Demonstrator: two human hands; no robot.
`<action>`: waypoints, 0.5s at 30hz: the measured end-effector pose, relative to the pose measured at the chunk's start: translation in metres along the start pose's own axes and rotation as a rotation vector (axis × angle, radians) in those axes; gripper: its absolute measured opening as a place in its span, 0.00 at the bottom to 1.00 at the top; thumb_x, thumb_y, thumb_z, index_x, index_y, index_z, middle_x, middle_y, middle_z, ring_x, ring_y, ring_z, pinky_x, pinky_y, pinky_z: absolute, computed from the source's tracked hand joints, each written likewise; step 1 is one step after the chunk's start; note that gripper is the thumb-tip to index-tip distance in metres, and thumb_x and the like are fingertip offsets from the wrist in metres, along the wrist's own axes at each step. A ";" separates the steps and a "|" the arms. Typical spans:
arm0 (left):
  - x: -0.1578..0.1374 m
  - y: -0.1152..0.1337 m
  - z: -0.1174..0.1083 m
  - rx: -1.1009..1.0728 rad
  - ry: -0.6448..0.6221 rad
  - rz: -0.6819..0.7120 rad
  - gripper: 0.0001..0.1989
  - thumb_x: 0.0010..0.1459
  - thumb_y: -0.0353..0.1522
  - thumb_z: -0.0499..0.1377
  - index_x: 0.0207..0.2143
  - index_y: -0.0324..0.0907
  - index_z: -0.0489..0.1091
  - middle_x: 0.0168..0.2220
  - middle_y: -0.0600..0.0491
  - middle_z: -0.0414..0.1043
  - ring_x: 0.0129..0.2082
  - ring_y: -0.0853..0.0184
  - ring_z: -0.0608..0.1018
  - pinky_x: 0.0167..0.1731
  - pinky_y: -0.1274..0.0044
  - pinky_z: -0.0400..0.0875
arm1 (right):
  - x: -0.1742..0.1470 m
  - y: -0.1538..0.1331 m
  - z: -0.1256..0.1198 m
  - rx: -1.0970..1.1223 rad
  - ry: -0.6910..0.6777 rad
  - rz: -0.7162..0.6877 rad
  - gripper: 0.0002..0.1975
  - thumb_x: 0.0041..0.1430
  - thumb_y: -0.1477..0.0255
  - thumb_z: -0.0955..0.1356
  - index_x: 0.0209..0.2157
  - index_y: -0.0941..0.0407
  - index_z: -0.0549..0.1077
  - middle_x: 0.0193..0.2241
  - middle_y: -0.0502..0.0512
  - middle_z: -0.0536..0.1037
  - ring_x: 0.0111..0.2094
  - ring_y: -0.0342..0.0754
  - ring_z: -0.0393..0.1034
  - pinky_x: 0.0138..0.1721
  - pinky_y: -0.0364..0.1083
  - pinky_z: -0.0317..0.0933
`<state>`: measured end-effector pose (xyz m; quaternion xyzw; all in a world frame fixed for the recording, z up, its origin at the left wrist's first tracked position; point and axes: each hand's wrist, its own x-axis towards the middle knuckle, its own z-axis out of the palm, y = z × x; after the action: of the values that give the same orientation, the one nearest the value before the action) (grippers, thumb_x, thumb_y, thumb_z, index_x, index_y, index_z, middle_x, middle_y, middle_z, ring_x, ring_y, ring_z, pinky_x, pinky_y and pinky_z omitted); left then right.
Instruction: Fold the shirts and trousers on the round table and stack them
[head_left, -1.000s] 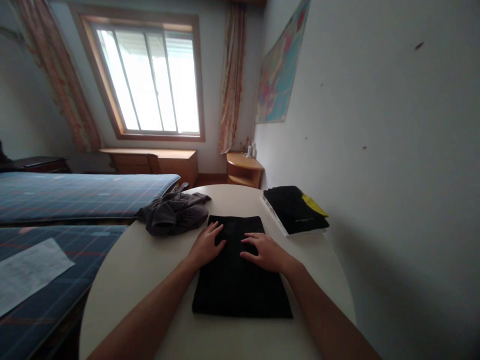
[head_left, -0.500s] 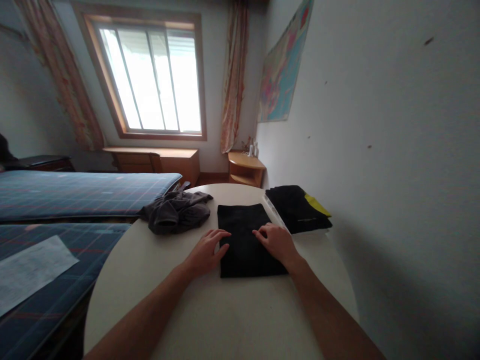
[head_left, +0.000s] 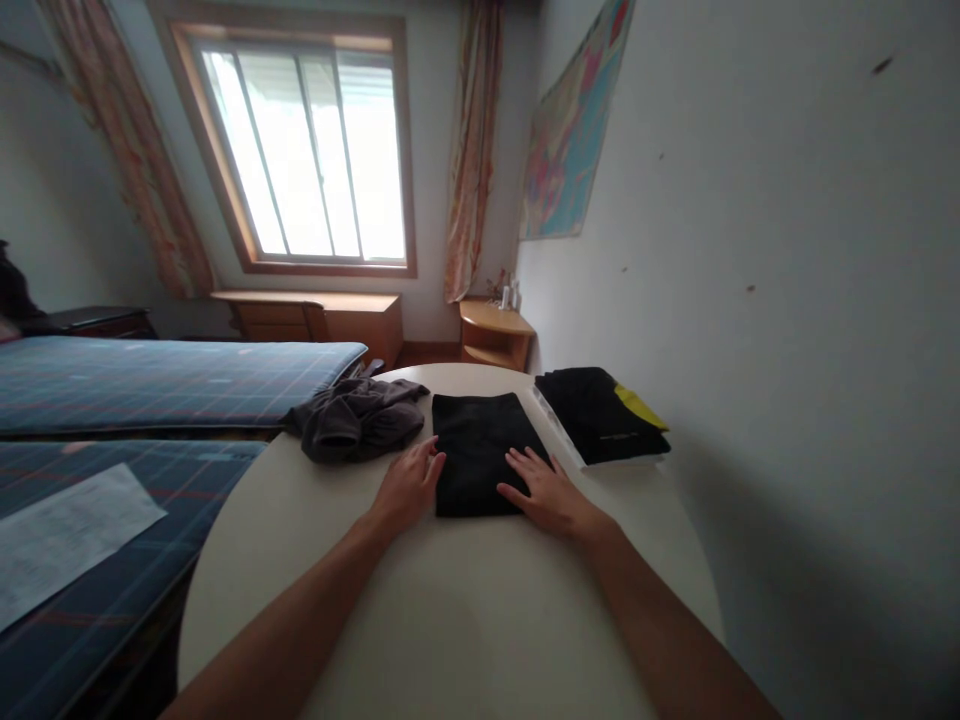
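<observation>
Cloth (head_left: 478,452), black and folded, is laid on the table (head_left: 480,620). Its left edge is touched by the loosely curled left hand (head_left: 406,486), its right side by the wide-spread right hand (head_left: 551,497).

Head view, angled down, table (head_left: 465,610) close, window (head_left: 330,160) ahead

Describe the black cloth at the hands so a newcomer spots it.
Start at the big pale round-edged table. Toward its far side, the black cloth lies between the left hand and right hand. It is a flat, plain rectangle, unlike the crumpled grey garment to its left or the yellow-marked black pile to its right.
</observation>
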<state>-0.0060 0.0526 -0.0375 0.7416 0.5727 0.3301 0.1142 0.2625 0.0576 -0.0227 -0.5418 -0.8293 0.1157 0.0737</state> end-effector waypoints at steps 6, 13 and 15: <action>-0.012 0.015 -0.006 0.005 -0.017 0.001 0.22 0.66 0.41 0.51 0.57 0.38 0.66 0.40 0.48 0.78 0.41 0.61 0.79 0.45 0.71 0.68 | 0.016 0.002 0.012 -0.056 0.123 0.073 0.39 0.65 0.45 0.52 0.68 0.55 0.55 0.69 0.55 0.52 0.71 0.57 0.37 0.68 0.62 0.27; -0.009 0.006 0.003 -0.193 -0.059 -0.117 0.24 0.59 0.39 0.57 0.55 0.40 0.66 0.31 0.54 0.77 0.28 0.66 0.77 0.31 0.76 0.66 | 0.016 0.022 0.014 -0.040 0.336 0.226 0.30 0.67 0.53 0.58 0.61 0.57 0.68 0.65 0.62 0.63 0.64 0.59 0.57 0.64 0.56 0.50; -0.009 0.000 0.004 -0.296 -0.090 -0.113 0.24 0.57 0.40 0.58 0.54 0.40 0.66 0.28 0.56 0.76 0.26 0.67 0.75 0.29 0.76 0.65 | 0.013 0.032 0.010 -0.001 0.385 0.250 0.27 0.66 0.57 0.60 0.58 0.59 0.70 0.60 0.64 0.68 0.60 0.58 0.63 0.61 0.54 0.56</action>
<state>-0.0042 0.0454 -0.0435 0.6973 0.5528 0.3704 0.2664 0.2830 0.0803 -0.0413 -0.6524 -0.7264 0.0181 0.2154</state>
